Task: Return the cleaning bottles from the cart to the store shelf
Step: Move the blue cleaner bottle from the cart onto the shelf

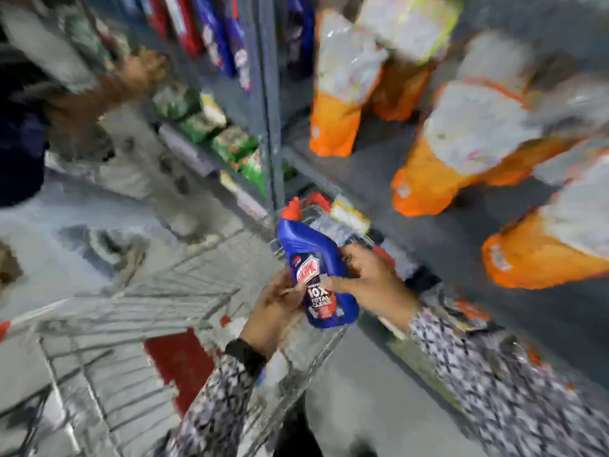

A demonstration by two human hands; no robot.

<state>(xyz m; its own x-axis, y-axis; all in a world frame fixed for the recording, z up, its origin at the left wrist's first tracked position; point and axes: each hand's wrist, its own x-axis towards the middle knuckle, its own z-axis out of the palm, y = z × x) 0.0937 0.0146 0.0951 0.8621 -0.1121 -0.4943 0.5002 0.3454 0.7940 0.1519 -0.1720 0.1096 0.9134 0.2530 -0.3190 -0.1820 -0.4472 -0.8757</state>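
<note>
Blue bottle with red cap held in both hands above the far right corner of the wire cart, cap pointing away toward the shelving. Label faces up; large "10X" legible, the rest too blurred to read.

Left hand cups the bottle's lower left side from beneath, fingers curled against the label edge. Right hand lies over the bottle's right side, fingers spread and pressed on the blue body, thumb near the label. Both wrists in patterned black-and-white sleeves; dark band on the left wrist.

Cart occupies the near left, wire sides visible, a red panel down inside it (contents otherwise smeared by motion blur).

Grey shelf to the far right carries orange-and-white bags, several of them, standing or leaning. A grey upright post divides it from the left bay, where green packets sit on a lower level and red and blue packages hang above.

Just past the bottle, at the shelf edge, 1 more red cap shows.
</note>
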